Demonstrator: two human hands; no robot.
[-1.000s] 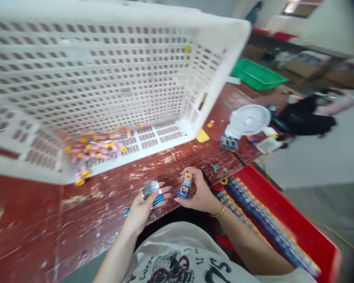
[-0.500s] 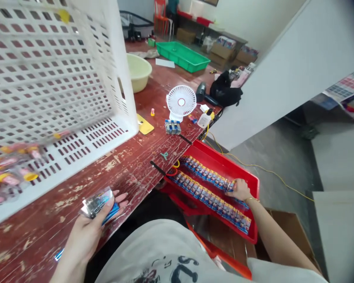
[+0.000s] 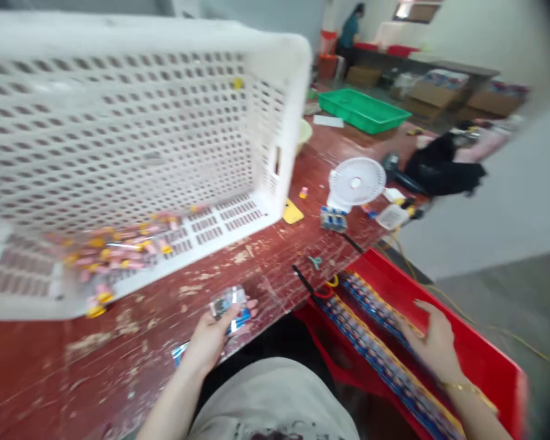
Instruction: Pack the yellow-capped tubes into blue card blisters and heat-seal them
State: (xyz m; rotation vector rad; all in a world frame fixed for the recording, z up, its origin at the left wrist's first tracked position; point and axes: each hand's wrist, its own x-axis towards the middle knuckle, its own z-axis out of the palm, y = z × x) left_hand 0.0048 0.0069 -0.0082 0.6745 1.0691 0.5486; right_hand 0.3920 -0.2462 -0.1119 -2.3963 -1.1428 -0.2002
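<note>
My left hand [image 3: 209, 341] rests at the near edge of the worn red table [image 3: 266, 256], closed on a small stack of clear-and-blue packets [image 3: 230, 305]. My right hand [image 3: 433, 342] lies with fingers stretched out inside the red tray [image 3: 474, 357] to my right, on the rows of blue and yellow packed items [image 3: 371, 330]. A big white perforated crate [image 3: 132, 146] lies tipped on its side on the table, with several pink and yellow small items [image 3: 119, 250] in it.
A small white fan [image 3: 356, 182], a blue packet bundle [image 3: 333, 219], a yellow card [image 3: 292, 212] and a white bottle [image 3: 392, 215] sit on the table's right part. Farther back are a green tray [image 3: 364, 110], a black bag [image 3: 442, 168] and a person by a bench.
The view swung back left toward the crate. My right hand, which put its packet into the red tray, now lies flatter on the rows. My left hand still holds its packets.
</note>
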